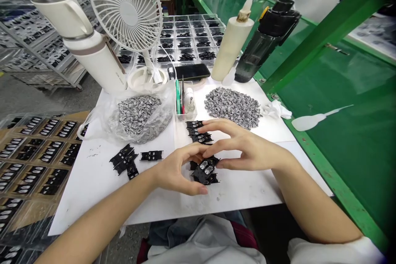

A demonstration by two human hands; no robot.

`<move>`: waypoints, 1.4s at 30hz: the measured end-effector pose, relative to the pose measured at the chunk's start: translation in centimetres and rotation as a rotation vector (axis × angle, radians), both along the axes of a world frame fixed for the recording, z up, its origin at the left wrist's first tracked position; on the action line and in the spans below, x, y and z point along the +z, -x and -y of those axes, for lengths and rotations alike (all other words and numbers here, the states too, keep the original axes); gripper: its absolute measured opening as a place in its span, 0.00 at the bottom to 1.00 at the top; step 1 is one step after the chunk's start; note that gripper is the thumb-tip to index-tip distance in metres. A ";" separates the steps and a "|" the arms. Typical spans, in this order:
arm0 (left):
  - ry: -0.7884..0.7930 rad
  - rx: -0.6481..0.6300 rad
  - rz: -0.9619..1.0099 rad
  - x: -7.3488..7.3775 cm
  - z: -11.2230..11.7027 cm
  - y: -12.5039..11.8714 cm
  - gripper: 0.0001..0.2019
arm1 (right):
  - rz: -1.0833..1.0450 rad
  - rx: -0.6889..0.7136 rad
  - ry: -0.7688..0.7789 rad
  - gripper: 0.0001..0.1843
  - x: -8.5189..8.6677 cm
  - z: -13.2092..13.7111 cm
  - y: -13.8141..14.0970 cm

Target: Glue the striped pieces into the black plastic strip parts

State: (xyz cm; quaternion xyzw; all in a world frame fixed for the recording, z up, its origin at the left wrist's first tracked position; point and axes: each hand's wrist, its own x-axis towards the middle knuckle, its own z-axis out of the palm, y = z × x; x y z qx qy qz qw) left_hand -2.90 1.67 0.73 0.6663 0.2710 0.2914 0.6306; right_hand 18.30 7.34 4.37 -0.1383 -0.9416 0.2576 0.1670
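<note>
A small black plastic part (206,169) with two shiny oval pieces set in it sits between my hands, tilted over other black parts at the table's front. My right hand (244,146) reaches in from the right, thumb and middle finger at the part's edges, index finger stretched over a row of black parts (198,132). Around its left side curves my left hand (177,169), with the thumb spread away from the fingers and below the part. Several more black parts (123,161) lie in a loose heap on the left, near a single one (151,155).
Small grey pieces fill a plastic bag (139,117) and form a pile (233,105). A clear box (185,107) holds tweezers and pens. Behind stand a fan (126,12), tumbler (89,53), phone (193,71), squeeze bottle (232,49), dark bottle (262,41) and compartment tray (185,35).
</note>
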 end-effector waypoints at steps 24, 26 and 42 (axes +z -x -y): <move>-0.719 0.429 -0.227 -0.4 0.4 0.6 0.09 | 0.003 -0.235 0.390 0.14 0.5 0.5 0.2; -0.363 0.528 -0.124 -0.2 0.4 0.0 0.06 | -0.064 -0.333 0.492 0.11 0.3 0.7 0.7; 0.788 0.505 0.351 -0.5 -0.6 -0.6 0.08 | -0.231 -0.563 1.020 0.12 -1.3 0.4 2.3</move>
